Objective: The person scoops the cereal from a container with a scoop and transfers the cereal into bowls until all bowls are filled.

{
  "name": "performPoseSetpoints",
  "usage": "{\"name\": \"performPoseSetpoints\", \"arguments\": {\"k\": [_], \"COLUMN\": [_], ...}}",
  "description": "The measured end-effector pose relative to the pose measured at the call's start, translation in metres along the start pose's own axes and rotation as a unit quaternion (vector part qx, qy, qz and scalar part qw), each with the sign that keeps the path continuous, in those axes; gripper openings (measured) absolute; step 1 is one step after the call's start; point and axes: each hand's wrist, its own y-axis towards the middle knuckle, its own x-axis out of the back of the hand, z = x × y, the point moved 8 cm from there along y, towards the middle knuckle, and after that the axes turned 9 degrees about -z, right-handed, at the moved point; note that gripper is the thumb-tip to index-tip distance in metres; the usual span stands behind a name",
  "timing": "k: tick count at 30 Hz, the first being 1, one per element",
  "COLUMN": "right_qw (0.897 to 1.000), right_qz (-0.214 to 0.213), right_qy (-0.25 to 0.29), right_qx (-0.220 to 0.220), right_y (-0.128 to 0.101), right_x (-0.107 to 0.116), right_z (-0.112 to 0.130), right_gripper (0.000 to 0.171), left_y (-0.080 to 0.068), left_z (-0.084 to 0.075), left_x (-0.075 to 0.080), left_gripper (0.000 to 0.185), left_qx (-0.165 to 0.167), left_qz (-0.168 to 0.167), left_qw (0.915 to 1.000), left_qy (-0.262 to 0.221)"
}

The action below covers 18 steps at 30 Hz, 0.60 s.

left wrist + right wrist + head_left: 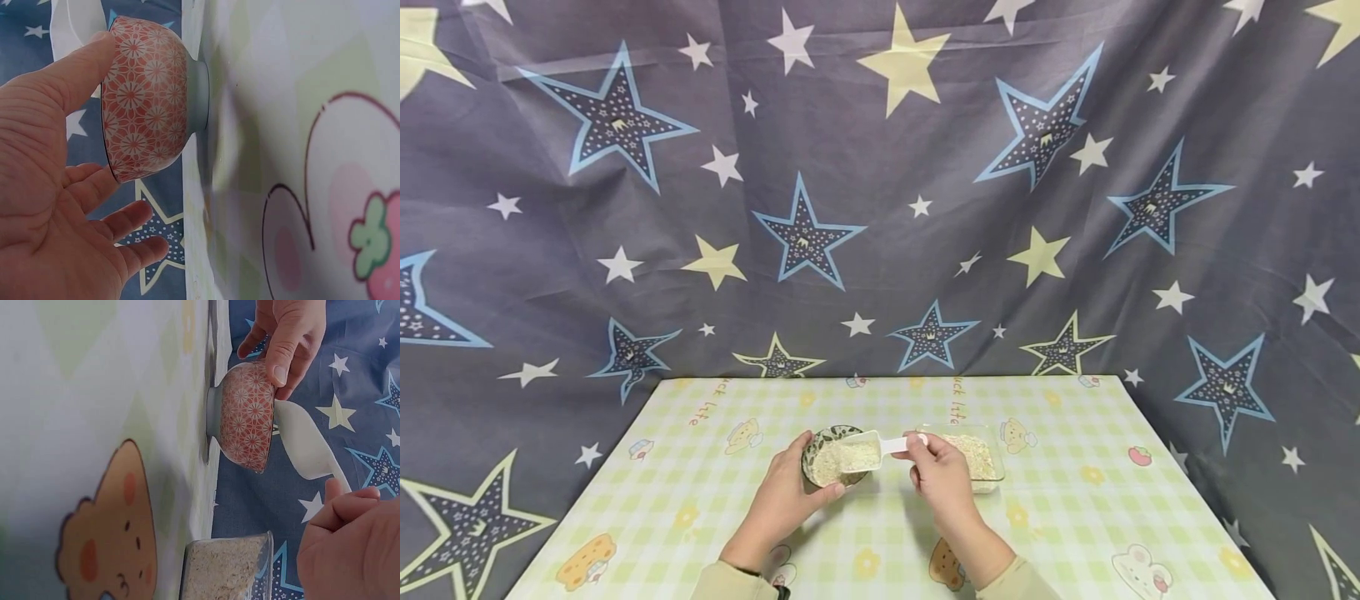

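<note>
Right hand point(943, 477) pinches the scoop point(306, 442) over the bowl point(149, 100), which left hand point(786, 492) grips from eight o'clock — probably for steadiness.

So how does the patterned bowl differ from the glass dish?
The bowl is round; the glass dish is rectangular. The bowl is red-patterned outside, while the glass dish is see-through. The left hand holds the bowl; neither hand holds the glass dish. Both contain pale, grainy stuff.

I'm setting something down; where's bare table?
The table is bare left of the left hand and bowl, and right of the clear container, to either edge. The scoop handle and right hand crowd the gap between bowl and container.
</note>
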Motion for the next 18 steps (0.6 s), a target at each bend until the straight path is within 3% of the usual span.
{"name": "performPoseSetpoints", "arguments": {"k": [18], "right_qw": [0.997], "right_qz": [-0.003], "right_qy": [-0.038], "right_qx": [0.062], "right_y": [-0.0047], "right_x": [-0.0034], "right_z": [0.0084], "right_gripper": [0.028], "left_y": [-0.0004], "left_z": [0.0003], "left_x": [0.0001], "left_gripper": [0.114], "left_qx": [-0.002], "left_qz": [-0.005], "left_qw": [1.0], "left_qy": [0.006]}}
